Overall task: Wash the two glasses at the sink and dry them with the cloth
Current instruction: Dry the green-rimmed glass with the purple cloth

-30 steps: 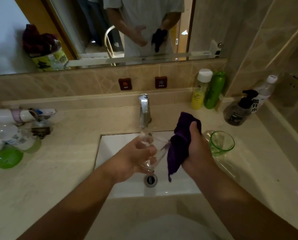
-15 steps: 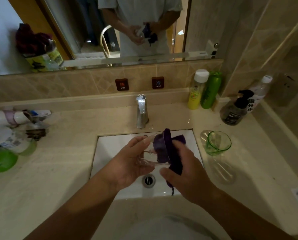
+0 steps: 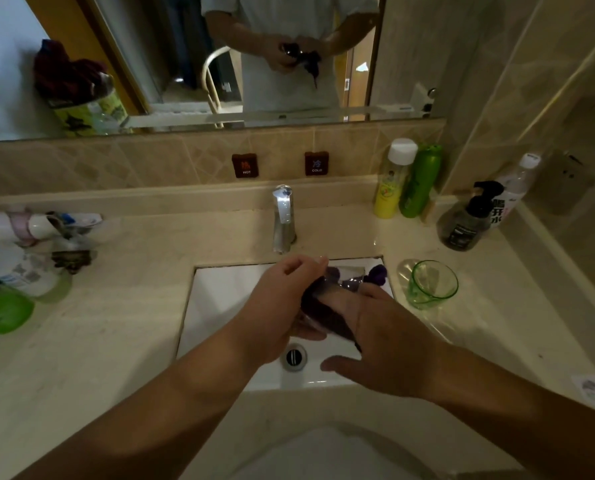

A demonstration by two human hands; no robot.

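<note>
Two hands over the sink point(image 3: 220, 306), both on one clear glass point(image 3: 344, 284). Left hand point(image 3: 282, 306) has its grip wrapped round the glass body, fingers curled over the top side, glass tilted with its mouth toward the right. Right hand point(image 3: 389, 344) has fingers pushed into the glass with the purple cloth point(image 3: 327, 317); cloth is bunched between those fingers and the glass wall, a bit of it poking out past the rim on the far side. Right thumb sticks out free below, near the drain point(image 3: 293, 356). Motion blur on the glass, edges hard to read.

Second glass, the green glass point(image 3: 431, 285), stands upright on the counter point(image 3: 116, 341) just right of the sink, untouched, apart from both hands. Faucet point(image 3: 284, 220) is centred behind the sink; can't tell if water is running. Yellow bottle point(image 3: 393, 178) and green bottle point(image 3: 422, 181) touch side by side at the back wall; dark pump bottle point(image 3: 469, 220) further right.
</note>
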